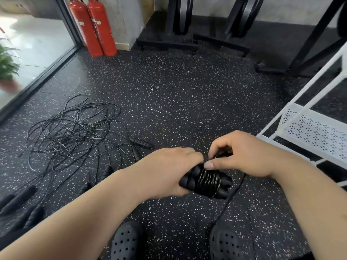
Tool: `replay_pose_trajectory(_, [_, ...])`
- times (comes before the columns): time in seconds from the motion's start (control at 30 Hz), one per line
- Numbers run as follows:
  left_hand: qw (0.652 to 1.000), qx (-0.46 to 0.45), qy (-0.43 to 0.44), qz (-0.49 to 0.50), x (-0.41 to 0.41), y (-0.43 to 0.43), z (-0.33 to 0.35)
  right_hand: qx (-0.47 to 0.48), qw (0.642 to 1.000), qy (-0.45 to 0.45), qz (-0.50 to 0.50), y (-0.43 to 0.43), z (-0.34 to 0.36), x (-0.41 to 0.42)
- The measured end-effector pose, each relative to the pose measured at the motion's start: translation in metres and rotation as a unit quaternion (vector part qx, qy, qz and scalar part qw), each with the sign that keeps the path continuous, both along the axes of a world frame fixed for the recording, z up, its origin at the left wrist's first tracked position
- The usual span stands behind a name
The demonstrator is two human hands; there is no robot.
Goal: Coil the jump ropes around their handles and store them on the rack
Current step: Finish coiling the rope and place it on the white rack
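Just above our shoes [125,243], our left hand [169,169] grips the rope-wound handles [206,182]. Our right hand [242,152] fingers [209,165] pinch what seems to be the rope [228,198]. Left of the handles, more jump ropes [75,128] tangle on the speckled floor [178,100]; to the right stands the white rack [315,132]; beyond are two red extinguishers [93,27].

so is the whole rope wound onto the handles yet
No, a loose length of rope trails from the coiled handles down toward the floor.

Left forearm [84,212] and right forearm [309,194] are bare all the way up, left hand [169,171] and right hand [242,154] bare too. Right thumbnail [208,165] is cut short. Down low, black clogs: left clog [125,243], right clog [227,244], toes peppered with round holes.
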State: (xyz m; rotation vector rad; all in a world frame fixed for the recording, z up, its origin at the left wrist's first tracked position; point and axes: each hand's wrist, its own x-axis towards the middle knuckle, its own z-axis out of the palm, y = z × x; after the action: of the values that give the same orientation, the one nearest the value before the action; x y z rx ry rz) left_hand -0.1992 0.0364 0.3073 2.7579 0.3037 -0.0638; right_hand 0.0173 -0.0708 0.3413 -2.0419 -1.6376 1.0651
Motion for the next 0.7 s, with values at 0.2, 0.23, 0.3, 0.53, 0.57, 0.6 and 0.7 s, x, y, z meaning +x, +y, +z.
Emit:
replay_pose_trajectory(0.2, [0.996,-0.07,-0.047,0.033,-0.004,-0.005,0.012,0.018,0.989,0.149,-0.017,-0.004,0.007,0.004])
replay_pose_trajectory(0.23, [0.993,-0.094,-0.061,0.045,-0.005,-0.005,0.016,0.028,0.984,0.177,-0.027,-0.003,0.009,0.003])
replay_pose_trajectory(0.3, [0.985,-0.136,-0.088,0.066,-0.008,-0.005,0.023,0.05,0.971,0.23,-0.049,-0.002,0.009,0.002])
replay_pose_trajectory(0.53, [0.96,-0.227,-0.128,0.1,-0.012,-0.008,0.035,0.033,0.921,0.375,-0.105,0.003,-0.002,-0.005])
replay_pose_trajectory(0.57, [0.96,-0.228,-0.129,0.099,-0.012,-0.009,0.036,0.027,0.916,0.384,-0.115,0.004,-0.004,-0.007])
replay_pose_trajectory(0.6, [0.96,-0.23,-0.131,0.096,-0.013,-0.009,0.036,0.022,0.908,0.404,-0.112,0.006,-0.011,-0.006])
replay_pose_trajectory(0.7, [0.952,-0.248,-0.143,0.104,-0.015,-0.011,0.038,0.004,0.87,0.478,-0.122,0.009,-0.013,-0.016])
